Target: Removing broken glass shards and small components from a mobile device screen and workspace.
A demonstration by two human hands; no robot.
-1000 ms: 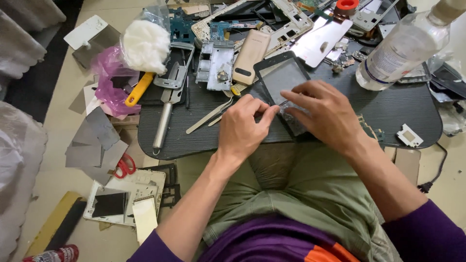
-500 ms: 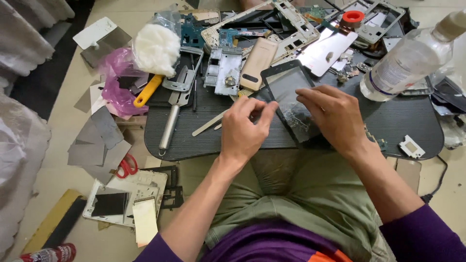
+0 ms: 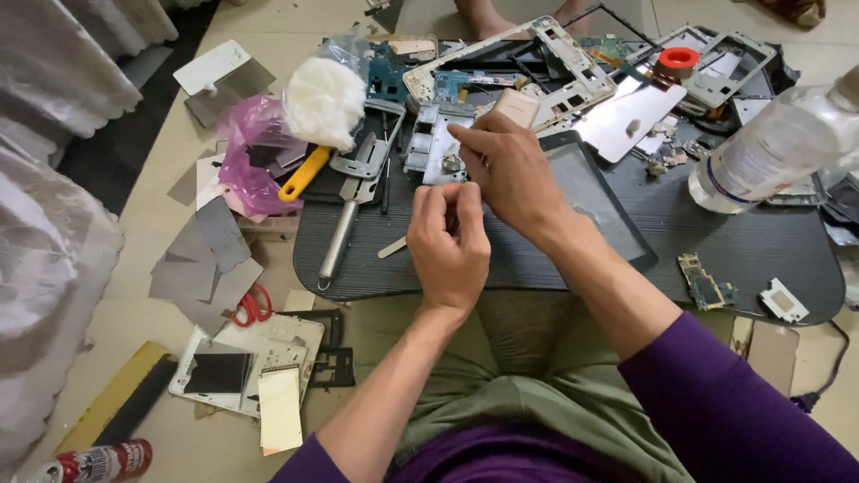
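My left hand (image 3: pixel 447 246) hovers over the front of the black table (image 3: pixel 573 259) with its fingers curled tight; nothing shows in them. My right hand (image 3: pixel 506 170) crosses to the left above it. Its fingers are stretched out and its index tip lies over a grey metal phone frame (image 3: pixel 429 148). Its thumb comes down close to my left fingertips. A dark tablet screen (image 3: pixel 595 192) lies flat just right of my right wrist, partly covered by my forearm. A cream plastic pry tool (image 3: pixel 391 248) rests on the table left of my left hand.
Pliers (image 3: pixel 353 192), a yellow-handled tool (image 3: pixel 304 173), a white wad (image 3: pixel 324 100) and a pink bag (image 3: pixel 250 161) crowd the table's left. Phone frames, a mirror-like panel (image 3: pixel 626 112) and red tape roll (image 3: pixel 678 59) lie behind. A clear bottle (image 3: pixel 769 148) stands right. Grey sheets and red scissors (image 3: pixel 253 307) litter the floor.
My right hand has left the tablet screen and swung left over the metal frame. My left hand has lifted off the screen's edge and curled shut.
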